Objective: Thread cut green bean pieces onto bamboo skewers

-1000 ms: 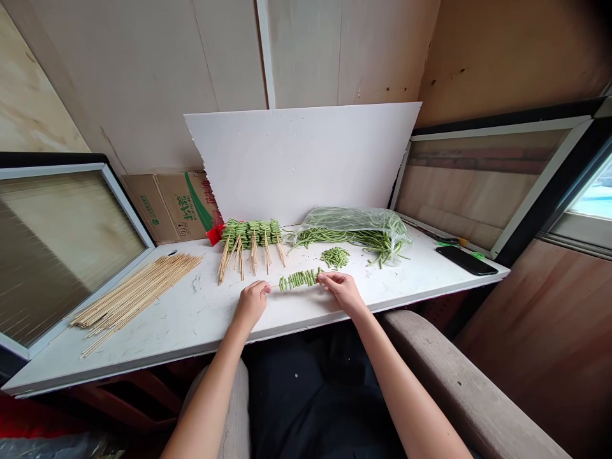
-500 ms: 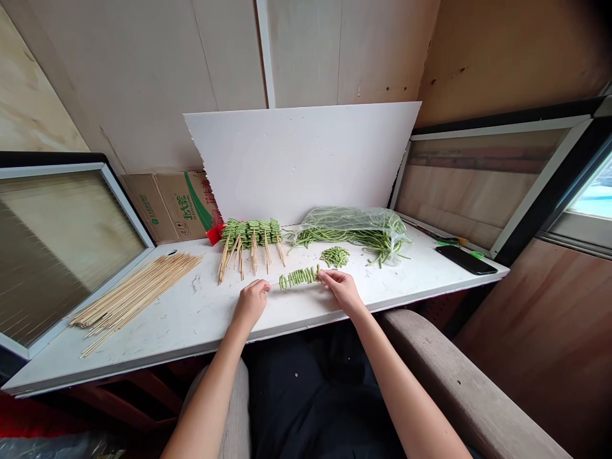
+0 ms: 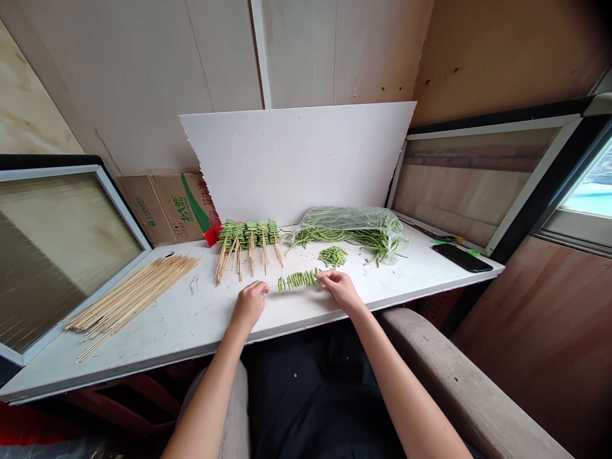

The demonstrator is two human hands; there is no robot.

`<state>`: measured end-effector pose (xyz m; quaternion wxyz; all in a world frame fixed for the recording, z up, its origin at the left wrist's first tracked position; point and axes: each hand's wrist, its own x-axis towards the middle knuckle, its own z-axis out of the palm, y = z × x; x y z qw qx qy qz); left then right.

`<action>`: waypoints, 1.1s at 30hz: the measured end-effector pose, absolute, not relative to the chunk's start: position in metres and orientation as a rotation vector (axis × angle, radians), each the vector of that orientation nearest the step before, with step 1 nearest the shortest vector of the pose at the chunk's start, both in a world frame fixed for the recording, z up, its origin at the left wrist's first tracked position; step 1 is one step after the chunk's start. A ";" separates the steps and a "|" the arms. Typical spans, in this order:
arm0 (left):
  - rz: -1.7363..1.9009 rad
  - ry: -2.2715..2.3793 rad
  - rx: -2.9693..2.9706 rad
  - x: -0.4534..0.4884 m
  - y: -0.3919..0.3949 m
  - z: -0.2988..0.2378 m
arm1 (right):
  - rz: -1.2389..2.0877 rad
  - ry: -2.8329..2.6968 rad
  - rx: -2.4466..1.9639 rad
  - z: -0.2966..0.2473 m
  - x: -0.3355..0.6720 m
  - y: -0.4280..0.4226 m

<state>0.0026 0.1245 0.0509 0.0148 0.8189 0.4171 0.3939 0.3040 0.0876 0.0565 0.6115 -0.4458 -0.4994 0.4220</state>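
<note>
My left hand pinches the bare end of a bamboo skewer threaded with short green bean pieces, held level just above the white table. At the skewer's other end my right hand has its fingers closed on the last bean piece. A small heap of cut bean pieces lies just beyond my right hand. Finished bean skewers are stacked behind.
A pile of bare bamboo skewers lies at the left. A clear bag of long green beans sits at the back right, with a black phone near the right edge. A white board and a cardboard box stand at the back.
Both hands and the bean skewer stay almost where they were; the view has shifted slightly left and down.
</note>
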 end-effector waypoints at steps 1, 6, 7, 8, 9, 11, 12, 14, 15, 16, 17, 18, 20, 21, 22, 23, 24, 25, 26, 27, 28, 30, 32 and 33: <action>1.223 1.297 2.549 0.003 0.125 0.051 | 0.983 -1.159 -1.020 0.057 0.304 0.087; 1.220 1.293 2.544 0.002 0.126 0.049 | 0.994 -1.177 -1.016 0.058 0.305 0.085; 1.220 1.291 2.543 0.002 0.125 0.049 | 0.994 -1.180 -1.016 0.058 0.304 0.085; 1.218 1.291 2.542 0.002 0.125 0.049 | 0.996 -1.183 -1.016 0.058 0.304 0.085; 1.214 1.292 2.542 0.002 0.125 0.050 | 0.998 -1.187 -1.017 0.058 0.304 0.085; 1.205 1.295 2.548 0.002 0.125 0.051 | 0.998 -1.194 -1.019 0.058 0.303 0.084; 1.202 1.299 2.551 0.002 0.124 0.051 | 0.998 -1.199 -1.018 0.059 0.303 0.083; 1.200 1.308 2.556 0.003 0.124 0.052 | 0.998 -1.209 -1.008 0.059 0.303 0.082; 1.196 1.311 2.556 0.003 0.124 0.053 | 0.996 -1.215 -1.003 0.060 0.303 0.082; 1.190 1.315 2.556 0.003 0.124 0.053 | 0.993 -1.224 -1.000 0.060 0.303 0.082; 1.179 1.318 2.553 0.003 0.124 0.053 | 0.987 -1.234 -1.001 0.061 0.303 0.081; 1.166 1.321 2.549 0.003 0.124 0.053 | 0.978 -1.244 -1.004 0.061 0.303 0.081; 1.143 1.323 2.539 0.003 0.124 0.053 | 0.965 -1.265 -1.012 0.062 0.302 0.081; 1.136 1.322 2.533 0.003 0.124 0.053 | 0.963 -1.270 -1.015 0.062 0.302 0.081; 1.136 1.318 2.526 0.004 0.124 0.052 | 0.964 -1.270 -1.019 0.063 0.302 0.081; 1.139 1.311 2.517 0.004 0.124 0.052 | 0.969 -1.265 -1.023 0.063 0.302 0.081; 1.144 1.304 2.508 0.004 0.124 0.052 | 0.975 -1.254 -1.026 0.064 0.302 0.080; 1.149 1.294 2.501 0.004 0.124 0.052 | 0.981 -1.238 -1.026 0.064 0.301 0.080; 1.154 1.284 2.494 0.005 0.124 0.052 | 0.984 -1.220 -1.023 0.065 0.301 0.080; 1.160 1.277 2.487 0.005 0.124 0.053 | 0.987 -1.205 -1.018 0.066 0.300 0.080; 1.167 1.273 2.482 0.005 0.123 0.053 | 0.988 -1.200 -1.013 0.067 0.299 0.079; 1.183 1.273 2.468 0.005 0.123 0.054 | 0.990 -1.219 -1.015 0.070 0.297 0.078; 1.198 1.283 2.454 0.005 0.123 0.054 | 0.991 -1.270 -1.032 0.071 0.295 0.076; 1.204 1.287 2.447 0.005 0.123 0.055 | 0.987 -1.296 -1.044 0.071 0.294 0.076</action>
